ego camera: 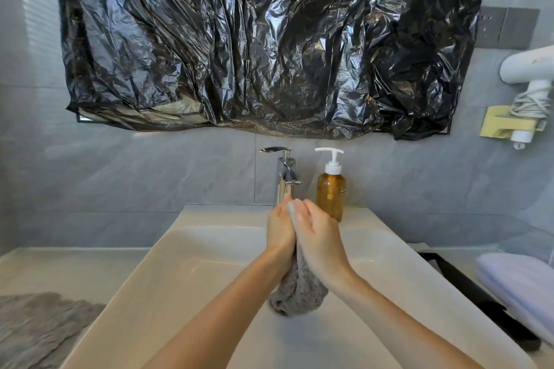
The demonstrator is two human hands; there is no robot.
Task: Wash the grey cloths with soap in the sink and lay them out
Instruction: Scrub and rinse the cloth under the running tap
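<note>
**Forearms stretched over the sink (209,249), grey cloth (298,293) pressed between flat palms**

Nearest the lens in the head view, two bare forearms are stretched forward above the sink. The left hand (280,229) and right hand (319,237) are brought together palm to palm. Their fingers are fairly straight and point toward the tap (284,177). The grey cloth is sandwiched between the palms, and neither hand is seen to curl round it. A pale edge shows between the fingertips, while the bulk hangs bunched below the wrists, over the bowl. No running water can be made out.

A soap bottle (329,195) stands just beside the tap, on its right. A second grey cloth (36,323) is spread on the counter (60,263) at lower left.

The held cloth is judged soft and limp. If it is wet and soapy, it will be heavier and slippery. A flat-palmed press could let it slide down, so it is best gripped round the bunched middle for scrubbing. For laying out, it is best pinched at two corners.
</note>
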